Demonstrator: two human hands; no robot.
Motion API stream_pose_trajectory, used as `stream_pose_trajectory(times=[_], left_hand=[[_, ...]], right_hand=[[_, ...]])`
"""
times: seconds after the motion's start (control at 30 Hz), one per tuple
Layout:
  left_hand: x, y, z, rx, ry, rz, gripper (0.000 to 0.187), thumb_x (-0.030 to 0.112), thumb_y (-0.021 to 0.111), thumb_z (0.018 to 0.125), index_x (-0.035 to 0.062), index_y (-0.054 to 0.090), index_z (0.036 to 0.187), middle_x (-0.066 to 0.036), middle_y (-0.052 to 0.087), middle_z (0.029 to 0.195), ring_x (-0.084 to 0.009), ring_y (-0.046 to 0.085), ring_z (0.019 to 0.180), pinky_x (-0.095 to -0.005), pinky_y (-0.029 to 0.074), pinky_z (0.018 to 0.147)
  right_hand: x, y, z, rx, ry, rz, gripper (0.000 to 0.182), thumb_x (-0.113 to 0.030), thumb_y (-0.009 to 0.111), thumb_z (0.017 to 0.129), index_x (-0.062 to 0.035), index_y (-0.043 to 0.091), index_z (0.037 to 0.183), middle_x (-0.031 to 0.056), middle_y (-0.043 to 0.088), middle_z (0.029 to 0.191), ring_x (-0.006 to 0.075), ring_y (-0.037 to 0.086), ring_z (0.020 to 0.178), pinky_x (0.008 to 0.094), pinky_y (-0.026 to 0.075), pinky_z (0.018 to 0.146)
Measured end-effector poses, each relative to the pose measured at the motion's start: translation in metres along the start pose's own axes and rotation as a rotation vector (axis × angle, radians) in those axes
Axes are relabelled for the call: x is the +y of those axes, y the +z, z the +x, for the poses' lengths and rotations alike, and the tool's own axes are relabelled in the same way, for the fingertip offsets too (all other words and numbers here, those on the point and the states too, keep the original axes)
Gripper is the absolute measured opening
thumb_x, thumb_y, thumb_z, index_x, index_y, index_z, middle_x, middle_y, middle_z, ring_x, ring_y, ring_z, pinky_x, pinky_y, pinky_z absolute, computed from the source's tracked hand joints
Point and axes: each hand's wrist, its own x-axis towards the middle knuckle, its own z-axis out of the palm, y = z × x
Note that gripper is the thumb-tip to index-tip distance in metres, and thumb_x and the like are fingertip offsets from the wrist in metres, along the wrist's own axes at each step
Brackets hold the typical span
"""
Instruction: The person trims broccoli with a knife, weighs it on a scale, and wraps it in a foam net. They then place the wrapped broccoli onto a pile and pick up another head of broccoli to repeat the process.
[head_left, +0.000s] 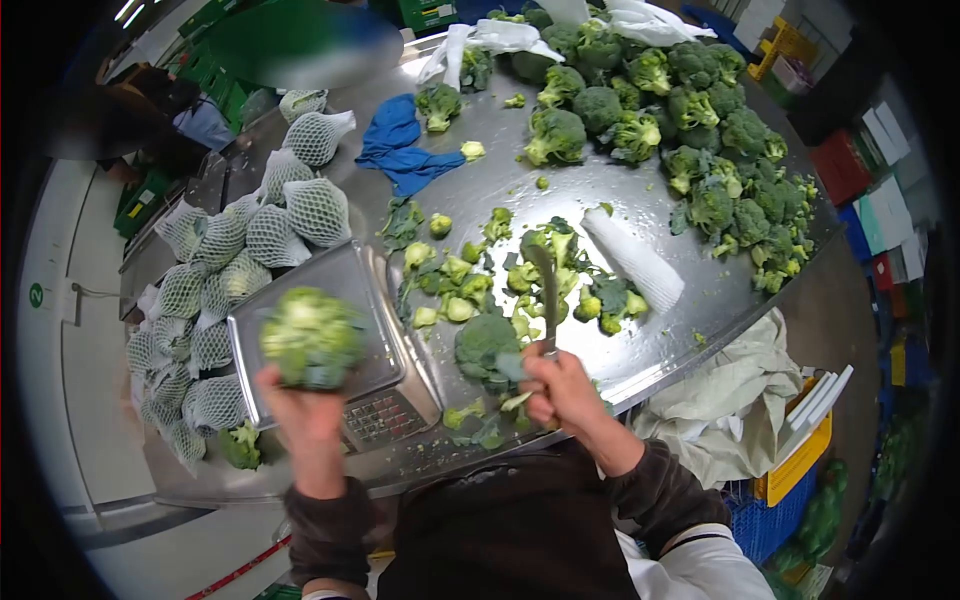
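A broccoli head (312, 335), slightly blurred and with its cut stem side up, is held in my left hand (305, 415) over the metal tray of a weighing scale (370, 290). My right hand (565, 390) is closed around the handle of a knife (547, 290), whose blade points away from me. Just left of that hand, a dark green broccoli head (487, 343) rests on the steel table (480, 195). Beyond it lie cut stems and small florets (460, 285). A rolled white net (635, 260) lies to their right.
Broccoli heads in white foam nets (270, 235) are piled on the left. A large heap of bare broccoli (700, 130) fills the far right. A blue cloth (400, 145) lies at the back. White sacking (715, 400) and a blue crate (765, 520) are beside the table's right edge.
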Motion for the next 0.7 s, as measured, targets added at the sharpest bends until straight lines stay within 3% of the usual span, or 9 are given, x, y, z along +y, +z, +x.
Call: stream_pose_trajectory(times=[0.07, 0.13, 0.2, 0.3, 0.37, 0.4, 0.5, 0.63, 0.7], left_hand=[[0.034, 0.005, 0.0, -0.022, 0.16, 0.124, 0.073, 0.021, 0.058, 0.066, 0.0055, 0.033, 0.133, -0.015, 0.048, 0.124, -0.0314, 0.048, 0.113, -0.0451, 0.038, 0.098], [0.057, 0.006, -0.005, -0.043, 0.293, 0.815, 0.077, 0.017, 0.063, 0.059, 0.0057, 0.037, 0.13, -0.014, 0.048, 0.122, -0.0296, 0.048, 0.112, -0.0391, 0.039, 0.096], [0.065, 0.003, -0.004, -0.015, 0.465, 1.524, 0.082, 0.013, 0.068, 0.05, 0.0045, 0.04, 0.127, -0.012, 0.049, 0.118, -0.0281, 0.05, 0.108, -0.0346, 0.04, 0.094], [0.057, -0.022, 0.011, -0.064, 0.589, 1.885, 0.084, 0.015, 0.073, 0.046, 0.0037, 0.043, 0.123, -0.013, 0.047, 0.115, -0.0293, 0.047, 0.109, -0.0358, 0.036, 0.096], [0.055, -0.042, 0.02, -0.1, 0.381, 1.847, 0.088, 0.017, 0.076, 0.045, 0.0034, 0.04, 0.125, -0.015, 0.042, 0.12, -0.031, 0.042, 0.114, -0.0366, 0.033, 0.099], [0.055, -0.042, 0.021, -0.07, 0.384, 1.856, 0.088, 0.017, 0.076, 0.045, 0.0034, 0.04, 0.125, -0.015, 0.042, 0.12, -0.031, 0.042, 0.114, -0.0366, 0.033, 0.099], [0.052, -0.035, 0.02, -0.247, 0.446, 1.908, 0.095, 0.021, 0.078, 0.048, 0.0052, 0.034, 0.131, -0.02, 0.034, 0.129, -0.0361, 0.033, 0.122, -0.0385, 0.029, 0.102], [0.046, -0.021, 0.012, -0.238, 0.397, 2.028, 0.095, 0.02, 0.08, 0.05, 0.005, 0.034, 0.132, -0.019, 0.033, 0.132, -0.0354, 0.033, 0.123, -0.0385, 0.028, 0.103], [0.042, -0.019, 0.01, -0.244, 0.35, 2.035, 0.094, 0.023, 0.08, 0.052, 0.0064, 0.034, 0.132, -0.02, 0.032, 0.133, -0.0369, 0.031, 0.124, -0.0411, 0.029, 0.102]], right_hand=[[0.007, -0.045, 0.016, 0.242, -0.164, -0.245, 0.023, -0.026, 0.056, 0.086, -0.0038, 0.053, 0.091, 0.0036, 0.052, 0.063, 0.0083, 0.046, 0.043, 0.024, 0.034, 0.038], [0.015, -0.092, 0.035, 0.46, -0.442, -0.958, 0.025, -0.025, 0.059, 0.081, -0.0005, 0.055, 0.083, 0.0133, 0.058, 0.068, 0.0263, 0.056, 0.054, 0.0369, 0.045, 0.053], [0.026, -0.115, 0.035, 0.454, -0.414, -1.48, 0.03, -0.029, 0.063, 0.078, -0.0016, 0.054, 0.087, 0.0164, 0.059, 0.08, 0.0339, 0.058, 0.066, 0.0427, 0.046, 0.062], [0.03, -0.119, 0.027, 0.414, -0.286, -1.523, 0.046, -0.035, 0.067, 0.072, -0.0034, 0.052, 0.102, 0.0182, 0.056, 0.102, 0.0342, 0.058, 0.087, 0.0439, 0.045, 0.072], [0.019, -0.125, 0.024, 0.52, -0.358, -1.357, 0.052, -0.029, 0.069, 0.072, -0.0038, 0.05, 0.113, 0.0173, 0.055, 0.107, 0.0336, 0.055, 0.098, 0.0396, 0.044, 0.083], [0.012, -0.139, 0.029, 0.604, -0.692, -1.352, 0.051, -0.027, 0.07, 0.072, -0.0018, 0.05, 0.112, 0.018, 0.055, 0.108, 0.0339, 0.054, 0.1, 0.0393, 0.042, 0.086], [-0.04, -0.154, 0.033, 0.92, -0.998, -1.455, 0.054, -0.024, 0.069, 0.073, 0.0009, 0.047, 0.115, 0.0205, 0.051, 0.114, 0.0362, 0.047, 0.108, 0.0408, 0.036, 0.092], [-0.043, -0.231, 0.072, 1.082, -0.877, -1.58, 0.048, -0.02, 0.068, 0.075, 0.0021, 0.05, 0.114, 0.0202, 0.053, 0.112, 0.0319, 0.051, 0.102, 0.0392, 0.039, 0.089], [-0.048, -0.239, 0.077, 0.868, -0.517, -1.096, 0.039, -0.016, 0.065, 0.077, 0.0025, 0.054, 0.109, 0.0193, 0.057, 0.108, 0.0261, 0.056, 0.095, 0.0362, 0.042, 0.083]])
